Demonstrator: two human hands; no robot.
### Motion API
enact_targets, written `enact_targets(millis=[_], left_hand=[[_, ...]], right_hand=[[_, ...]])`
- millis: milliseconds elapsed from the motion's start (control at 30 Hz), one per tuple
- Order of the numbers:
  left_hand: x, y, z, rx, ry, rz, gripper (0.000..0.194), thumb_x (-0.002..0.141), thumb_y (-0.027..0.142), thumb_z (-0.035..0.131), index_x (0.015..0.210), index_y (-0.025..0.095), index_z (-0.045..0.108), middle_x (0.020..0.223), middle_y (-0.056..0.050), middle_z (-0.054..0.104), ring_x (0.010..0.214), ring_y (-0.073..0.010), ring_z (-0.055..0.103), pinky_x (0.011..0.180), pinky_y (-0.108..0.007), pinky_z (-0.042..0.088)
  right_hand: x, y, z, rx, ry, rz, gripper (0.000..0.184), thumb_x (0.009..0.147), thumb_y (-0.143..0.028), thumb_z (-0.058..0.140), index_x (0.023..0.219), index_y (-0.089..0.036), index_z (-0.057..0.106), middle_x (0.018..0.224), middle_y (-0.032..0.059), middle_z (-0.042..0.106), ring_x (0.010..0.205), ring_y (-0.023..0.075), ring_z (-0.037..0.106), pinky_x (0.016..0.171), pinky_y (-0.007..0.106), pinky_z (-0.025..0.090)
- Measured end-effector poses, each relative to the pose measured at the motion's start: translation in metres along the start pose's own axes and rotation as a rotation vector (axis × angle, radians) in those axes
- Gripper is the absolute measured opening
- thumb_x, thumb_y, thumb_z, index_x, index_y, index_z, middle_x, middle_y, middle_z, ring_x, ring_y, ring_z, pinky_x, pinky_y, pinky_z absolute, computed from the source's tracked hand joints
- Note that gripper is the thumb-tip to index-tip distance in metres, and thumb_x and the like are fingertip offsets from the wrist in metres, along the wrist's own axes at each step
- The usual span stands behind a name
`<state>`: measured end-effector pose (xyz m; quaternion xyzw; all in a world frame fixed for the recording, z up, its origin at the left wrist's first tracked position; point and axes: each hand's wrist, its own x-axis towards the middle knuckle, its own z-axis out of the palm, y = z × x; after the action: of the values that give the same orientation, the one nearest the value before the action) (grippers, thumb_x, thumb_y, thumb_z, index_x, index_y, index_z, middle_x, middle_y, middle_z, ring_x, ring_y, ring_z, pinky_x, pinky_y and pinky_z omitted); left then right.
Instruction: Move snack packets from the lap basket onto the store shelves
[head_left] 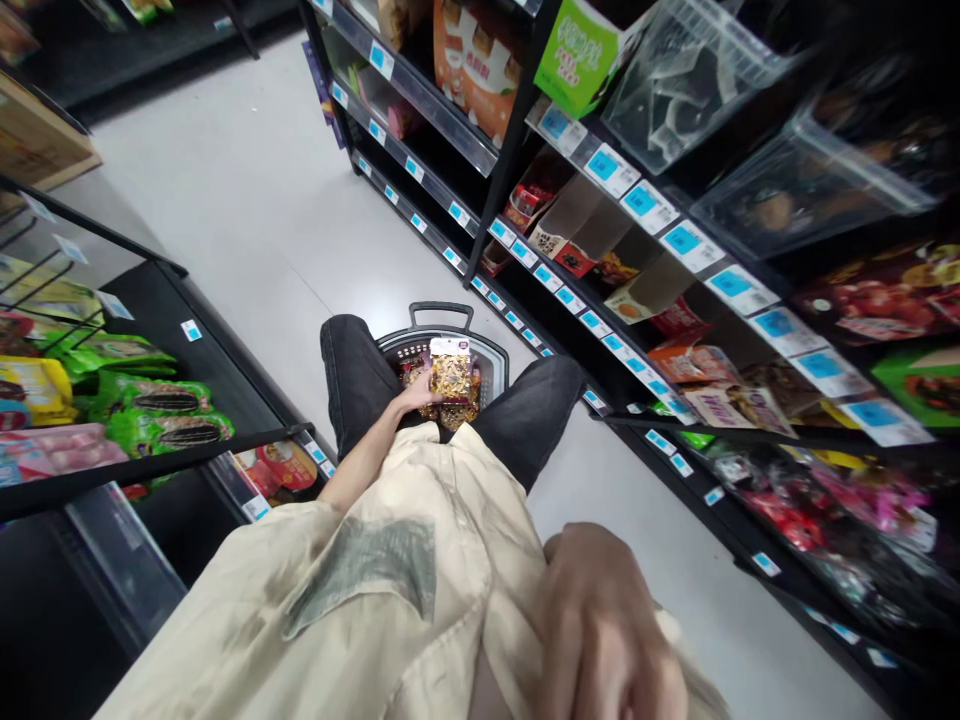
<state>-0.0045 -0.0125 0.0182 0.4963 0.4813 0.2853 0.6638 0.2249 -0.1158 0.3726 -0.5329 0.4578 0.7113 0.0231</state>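
Between my knees stands a grey basket (495, 362) with a black handle (441, 308) at its far side. My left hand (418, 390) is closed on the left edge of a snack packet (451, 375), which has a white top and speckled yellow-brown contents. That packet is upright over the basket, and further packets (459, 412) lie beneath it, partly hidden. Close to the camera, in front of my shirt at the lower right, is my right hand (607, 630). It is blurred, its fingers curled downward; anything inside them is hidden.
Shelves with price labels (686, 240) run along my right, holding clear plastic bins (694, 75), a green box (577, 55) and snack bags. Another rack with green packets (161, 410) stands close on my left. Pale floor (225, 190) stretches ahead between them.
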Motion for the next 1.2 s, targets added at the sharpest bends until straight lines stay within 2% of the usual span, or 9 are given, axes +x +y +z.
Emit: enact_targets(millis=[200,333,367,467,533,600,767,1033,1200], left_hand=[[0.001,-0.001,0.000,-0.004,0.008,-0.010,0.079,0.060,0.016,0.084,0.133,0.010,0.053,0.126,-0.014,0.065,0.113,-0.0286,0.064,0.105,-0.043,0.048],[0.002,0.000,0.001,0.005,0.011,-0.008,0.077,0.060,0.015,0.083,0.131,0.011,0.054,0.128,-0.013,0.065,0.116,-0.0286,0.062,0.107,-0.043,0.046],[0.002,0.001,0.001,-0.001,0.014,-0.011,0.077,0.060,0.014,0.082,0.131,0.011,0.054,0.128,-0.012,0.064,0.117,-0.0285,0.061,0.107,-0.043,0.045],[0.002,0.003,0.002,-0.037,0.031,-0.037,0.074,0.062,0.011,0.077,0.133,0.013,0.053,0.130,-0.012,0.064,0.118,-0.0278,0.060,0.106,-0.042,0.046],[0.001,0.006,0.002,-0.045,0.048,-0.057,0.072,0.062,0.008,0.073,0.131,0.013,0.055,0.130,-0.011,0.064,0.117,-0.0278,0.060,0.105,-0.041,0.047],[0.000,0.008,0.002,-0.031,0.063,-0.072,0.068,0.060,0.005,0.069,0.126,0.013,0.059,0.125,-0.010,0.067,0.115,-0.0284,0.061,0.103,-0.040,0.048],[0.001,0.010,0.002,-0.012,0.068,-0.094,0.061,0.060,0.004,0.064,0.120,0.012,0.062,0.114,-0.007,0.070,0.106,-0.0268,0.064,0.096,-0.039,0.051],[0.003,0.001,0.004,-0.057,0.048,-0.009,0.066,0.062,0.014,0.084,0.123,0.012,0.059,0.117,-0.011,0.070,0.112,-0.0269,0.064,0.102,-0.042,0.050],[0.004,-0.005,0.004,-0.104,-0.006,-0.005,0.072,0.060,0.025,0.091,0.123,0.011,0.058,0.114,-0.011,0.071,0.105,-0.0253,0.068,0.101,-0.044,0.051]], right_hand=[[0.022,-0.034,-0.024,-0.837,-0.786,-0.778,0.025,0.049,-0.068,0.083,0.061,-0.047,0.074,0.054,0.0043,0.063,0.060,0.0267,0.067,0.038,0.038,0.043],[0.058,-0.090,0.003,-0.942,-1.324,-1.430,0.037,0.064,-0.069,0.080,0.075,-0.034,0.073,0.063,0.0017,0.063,0.060,0.0185,0.066,0.053,0.029,0.050],[0.069,-0.106,0.016,-0.813,-1.235,-1.608,0.035,0.071,-0.064,0.078,0.081,-0.031,0.071,0.067,0.0009,0.065,0.063,0.0173,0.065,0.058,0.029,0.052],[0.115,-0.156,0.055,-0.529,-0.586,-1.896,0.042,0.072,-0.049,0.083,0.103,-0.025,0.067,0.096,0.0040,0.071,0.082,0.0158,0.066,0.077,0.030,0.056],[0.154,-0.187,0.071,-0.571,-0.282,-1.886,0.057,0.064,-0.048,0.086,0.110,-0.023,0.066,0.113,0.0082,0.071,0.091,0.0171,0.066,0.085,0.033,0.056],[0.194,-0.212,0.076,-0.647,-0.138,-1.790,0.060,0.060,-0.048,0.087,0.108,-0.020,0.066,0.112,0.0113,0.071,0.089,0.0198,0.067,0.083,0.037,0.058],[0.249,-0.240,0.071,-0.820,-0.147,-1.746,0.037,0.063,-0.037,0.080,0.094,-0.020,0.069,0.094,0.0078,0.075,0.077,0.0205,0.071,0.076,0.036,0.060],[0.259,-0.253,0.075,-0.861,-0.063,-1.783,0.029,0.064,-0.029,0.074,0.090,-0.019,0.067,0.076,0.0030,0.072,0.070,0.0179,0.070,0.071,0.031,0.060],[0.264,-0.255,0.073,-0.892,-0.011,-1.790,0.030,0.066,-0.034,0.074,0.091,-0.020,0.066,0.084,0.0049,0.074,0.073,0.0189,0.072,0.072,0.031,0.060]])
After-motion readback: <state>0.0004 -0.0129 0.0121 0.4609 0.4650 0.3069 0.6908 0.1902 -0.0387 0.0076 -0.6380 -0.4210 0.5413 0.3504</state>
